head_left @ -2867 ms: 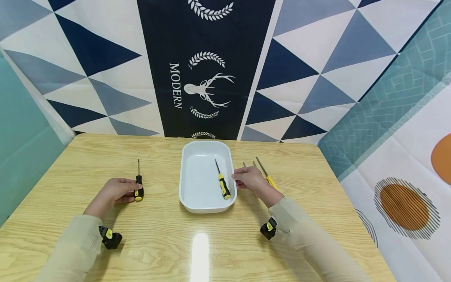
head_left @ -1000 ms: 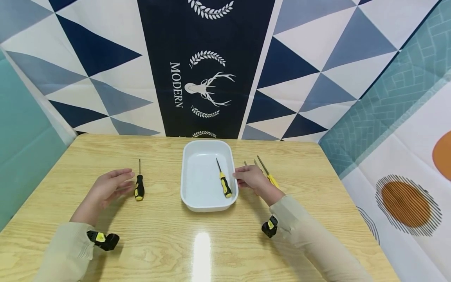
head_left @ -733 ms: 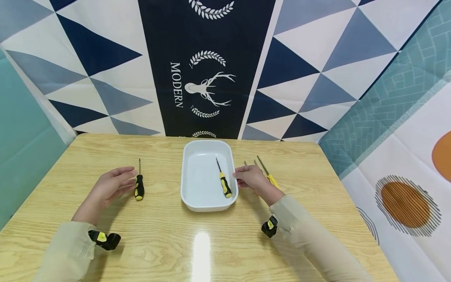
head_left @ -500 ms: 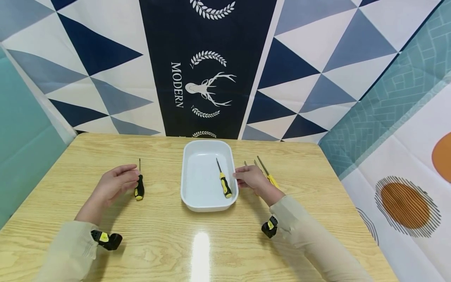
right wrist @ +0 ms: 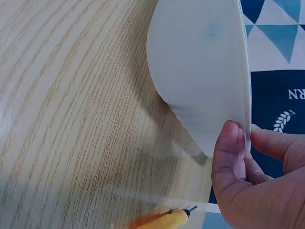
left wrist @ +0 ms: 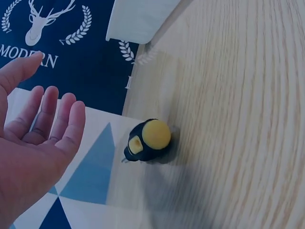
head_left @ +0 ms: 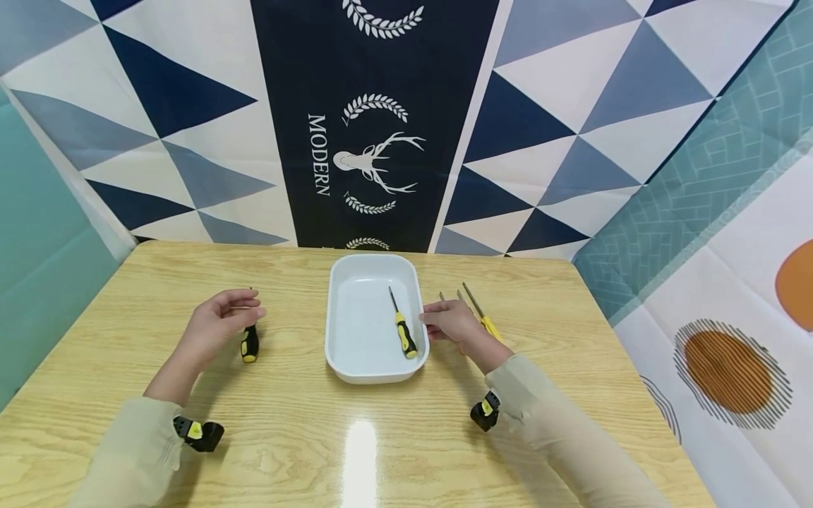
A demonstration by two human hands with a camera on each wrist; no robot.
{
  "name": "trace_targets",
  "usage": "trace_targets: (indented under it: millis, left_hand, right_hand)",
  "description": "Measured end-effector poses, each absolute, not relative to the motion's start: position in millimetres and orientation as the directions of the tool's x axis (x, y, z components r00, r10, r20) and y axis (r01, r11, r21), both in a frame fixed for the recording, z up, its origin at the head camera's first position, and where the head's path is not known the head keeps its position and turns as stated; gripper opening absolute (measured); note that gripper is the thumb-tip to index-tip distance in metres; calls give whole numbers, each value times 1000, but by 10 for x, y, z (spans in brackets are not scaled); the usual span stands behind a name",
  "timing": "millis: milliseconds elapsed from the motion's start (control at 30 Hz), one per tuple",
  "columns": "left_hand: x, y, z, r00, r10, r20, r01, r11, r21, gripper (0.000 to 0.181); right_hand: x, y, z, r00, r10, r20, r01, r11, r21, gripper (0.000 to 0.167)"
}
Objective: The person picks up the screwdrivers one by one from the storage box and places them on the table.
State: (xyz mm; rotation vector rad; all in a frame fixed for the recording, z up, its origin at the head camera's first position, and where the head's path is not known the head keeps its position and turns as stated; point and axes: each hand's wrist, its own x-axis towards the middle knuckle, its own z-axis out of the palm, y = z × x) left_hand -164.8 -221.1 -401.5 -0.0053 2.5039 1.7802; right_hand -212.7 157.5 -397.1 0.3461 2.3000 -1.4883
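Observation:
My left hand hovers above a black and yellow screwdriver on the left of the table, fingers relaxed and apart from it. The left wrist view shows that screwdriver's yellow handle end facing the camera, beside the hand. My right hand pinches the right rim of a white tray between thumb and fingers, clearly seen in the right wrist view, where the hand holds the tray edge. Inside the tray lies another yellow and black screwdriver.
Right of the tray, several screwdrivers with yellow handles lie partly hidden behind the right hand. One yellow handle shows in the right wrist view. A patterned cloth wall stands at the back edge of the wooden table.
My left hand let go of the left screwdriver, drew back leftward, then moved right and over it again, covering its shaft. The right hand stays on the tray rim.

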Motion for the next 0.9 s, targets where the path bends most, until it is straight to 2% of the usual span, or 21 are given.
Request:
trace_targets:
  millis: [300, 900]
  left_hand:
    - [-1656, -2183, -4005, -999, 31, 8, 17, 309, 951, 44]
    - [-1672, -2149, -4033, -998, 60, 16, 35, 332, 943, 46]
  right_hand:
    - [-2107, 1568, -3974, -902, 1, -432, 394, 413, -821, 30]
    - [-2117, 1568, -3971, -901, 12, -433, 400, 406, -821, 30]
